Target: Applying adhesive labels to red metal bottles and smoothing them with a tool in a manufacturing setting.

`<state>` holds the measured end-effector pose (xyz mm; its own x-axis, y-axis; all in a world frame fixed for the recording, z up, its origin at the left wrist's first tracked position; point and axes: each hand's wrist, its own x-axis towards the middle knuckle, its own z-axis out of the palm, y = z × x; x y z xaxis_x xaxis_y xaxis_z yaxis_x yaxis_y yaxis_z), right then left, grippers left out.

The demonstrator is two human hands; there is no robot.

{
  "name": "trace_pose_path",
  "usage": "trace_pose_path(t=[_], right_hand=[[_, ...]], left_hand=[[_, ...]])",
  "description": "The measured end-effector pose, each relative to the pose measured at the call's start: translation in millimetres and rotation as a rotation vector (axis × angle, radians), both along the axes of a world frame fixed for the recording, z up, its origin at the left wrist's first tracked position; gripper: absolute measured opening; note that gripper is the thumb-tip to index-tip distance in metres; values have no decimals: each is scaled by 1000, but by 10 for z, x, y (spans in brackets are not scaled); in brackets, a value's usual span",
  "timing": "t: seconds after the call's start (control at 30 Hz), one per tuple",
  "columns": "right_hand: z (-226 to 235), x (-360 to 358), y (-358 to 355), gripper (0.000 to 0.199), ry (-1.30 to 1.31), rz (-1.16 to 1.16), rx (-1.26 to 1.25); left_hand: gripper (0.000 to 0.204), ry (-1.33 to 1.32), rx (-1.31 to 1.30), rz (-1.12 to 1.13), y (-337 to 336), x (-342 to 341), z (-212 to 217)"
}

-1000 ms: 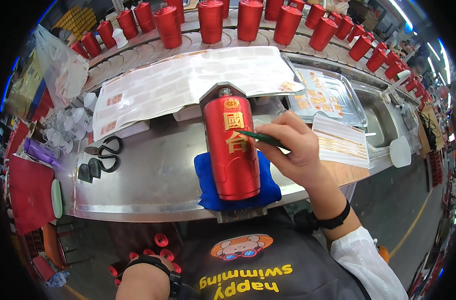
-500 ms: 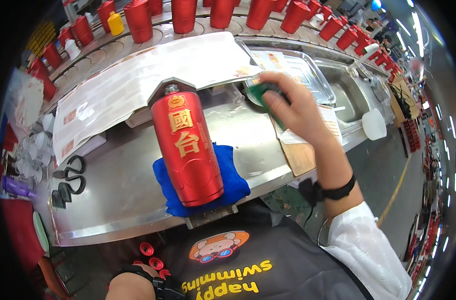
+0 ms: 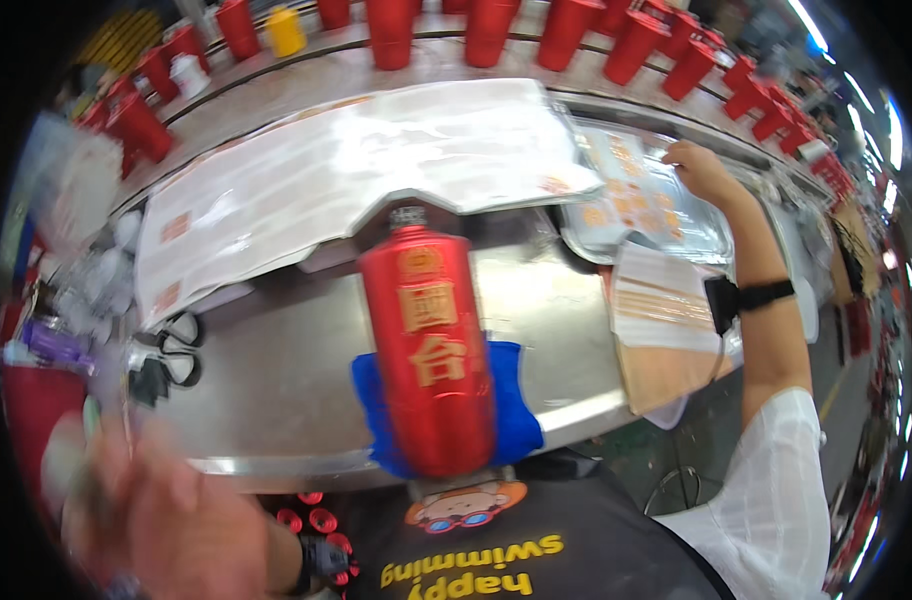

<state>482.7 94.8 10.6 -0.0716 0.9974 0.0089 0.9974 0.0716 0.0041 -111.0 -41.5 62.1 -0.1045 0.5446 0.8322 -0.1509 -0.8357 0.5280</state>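
A red bottle [image 3: 431,350] with raised gold characters lies tilted on a blue cloth [image 3: 516,400] at the table's front edge. Its dark threaded neck points away from me, toward a dark angled rest [image 3: 361,232]. My right hand [image 3: 704,172] reaches over the far right part of a clear tray [image 3: 711,245] holding orange-gold stickers [image 3: 631,205]. Its fingers are bent together; what they hold, if anything, does not show. My left hand [image 3: 191,515] is at the lower left, smeared by motion, with a pale, greenish blur beside its fingers. Neither hand touches the bottle.
White printed sheets [image 3: 366,150] cover the back of the metal table [image 3: 276,330]. Black-handled scissors [image 3: 181,350] lie at left. White paper [image 3: 661,295] sits on a brown board [image 3: 666,370] at right. Red bottles [image 3: 481,30] line the conveyor behind.
My right hand has moved right and away, from beside the tray to over it; the green thing it held no longer shows. My left hand has come up into view. The view has shifted.
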Motion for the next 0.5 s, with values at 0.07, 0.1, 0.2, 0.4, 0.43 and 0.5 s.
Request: trace_pose_path(t=[0.07,0.1,0.2,0.4,0.43,0.5], right_hand=[[123,-406,-41,25,107,110,53],[236,-605,-40,25,138,192,81],[501,-1246,137,28,214,263,26],[611,-1729,416,28,205,395,1],[629,-1755,422,26,200,432,13],[614,-1771,381,27,182,392,28]], left_hand=[[44,190,-229,49,468,-47,-315],[32,287,-364,268,687,-144,-465],[21,437,-592,576,1095,-842,-615],[38,1062,-673,982,1385,-1524,-839],[40,1215,-704,992,1412,-1498,-816],[39,1172,-705,899,1446,-1480,-819]])
